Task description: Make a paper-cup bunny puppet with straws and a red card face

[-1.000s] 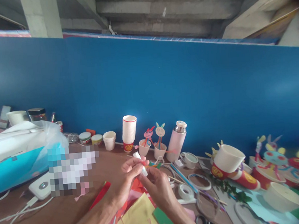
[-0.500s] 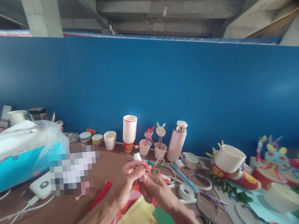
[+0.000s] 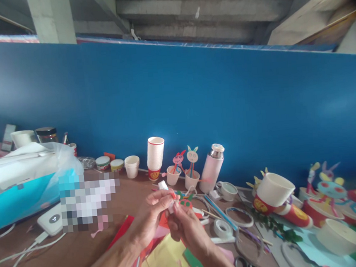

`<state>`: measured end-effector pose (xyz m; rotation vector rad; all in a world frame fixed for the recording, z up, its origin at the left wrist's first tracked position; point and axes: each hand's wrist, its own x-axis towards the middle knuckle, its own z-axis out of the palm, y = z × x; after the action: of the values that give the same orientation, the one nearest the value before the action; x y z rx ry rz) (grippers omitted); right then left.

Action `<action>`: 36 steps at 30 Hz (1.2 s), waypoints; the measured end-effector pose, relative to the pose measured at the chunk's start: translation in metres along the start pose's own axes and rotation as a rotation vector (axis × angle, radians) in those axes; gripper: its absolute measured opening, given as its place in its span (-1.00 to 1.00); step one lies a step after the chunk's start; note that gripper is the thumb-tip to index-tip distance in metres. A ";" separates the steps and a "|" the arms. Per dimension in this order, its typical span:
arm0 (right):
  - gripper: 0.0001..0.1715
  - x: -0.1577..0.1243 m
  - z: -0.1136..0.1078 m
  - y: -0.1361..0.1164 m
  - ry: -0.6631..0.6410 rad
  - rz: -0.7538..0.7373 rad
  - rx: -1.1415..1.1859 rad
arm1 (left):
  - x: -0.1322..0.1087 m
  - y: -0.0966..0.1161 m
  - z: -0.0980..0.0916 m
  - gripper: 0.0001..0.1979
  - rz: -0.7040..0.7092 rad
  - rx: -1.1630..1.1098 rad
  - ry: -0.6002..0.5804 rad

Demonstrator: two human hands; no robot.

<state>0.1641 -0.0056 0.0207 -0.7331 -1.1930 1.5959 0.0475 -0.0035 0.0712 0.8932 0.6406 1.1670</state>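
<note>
Your left hand and right hand both pinch 1 small white piece, maybe a glue stick, over coloured paper sheets on the bench.

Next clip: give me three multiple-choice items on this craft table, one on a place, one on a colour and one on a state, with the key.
1. Where does the stack of paper cups stand?
A. at the foot of the blue wall, left of the two rabbit stick figures
B. on the tissue box
C. beside the scissors

2. What colour is the flask?
A. black
B. pale pink
C. green

3. How do the left hand and right hand stand?
A. flat on the table, apart
B. one hidden
C. raised together, fingertips pinching a small white piece

Key: 1 A, the stack stands against the wall, with the figures just to its right. 2 B, its body is pale pink with a light cap. 3 C, both hands meet above the coloured paper sheets.
</note>
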 end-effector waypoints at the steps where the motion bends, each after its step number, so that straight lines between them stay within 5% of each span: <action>1: -0.46 0.000 0.000 0.002 -0.012 0.041 0.053 | 0.000 0.000 -0.001 -0.85 0.010 0.000 -0.015; 4: -0.41 0.001 0.001 0.004 0.018 0.035 0.014 | 0.001 -0.001 -0.002 -0.85 0.018 -0.001 -0.007; 10: -0.61 0.001 0.004 -0.001 0.148 -0.196 -0.232 | 0.001 0.000 -0.001 -0.89 0.023 -0.034 0.069; 17: -0.43 -0.003 0.008 0.004 0.034 0.039 0.153 | 0.001 0.000 -0.005 -0.87 0.050 -0.029 -0.013; 25: -0.63 -0.001 0.008 -0.003 0.183 -0.200 -0.179 | 0.000 -0.001 -0.001 -0.87 0.025 -0.054 0.060; 31: -0.44 -0.002 0.008 0.003 0.024 0.020 0.162 | 0.001 -0.003 -0.004 -0.89 0.052 -0.074 -0.036; 36: -0.47 0.000 0.005 0.004 0.158 -0.079 -0.060 | 0.002 -0.004 -0.006 -0.88 0.022 -0.085 -0.029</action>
<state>0.1583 -0.0080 0.0185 -0.8250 -1.1447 1.4150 0.0450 -0.0010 0.0646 0.8452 0.5549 1.1905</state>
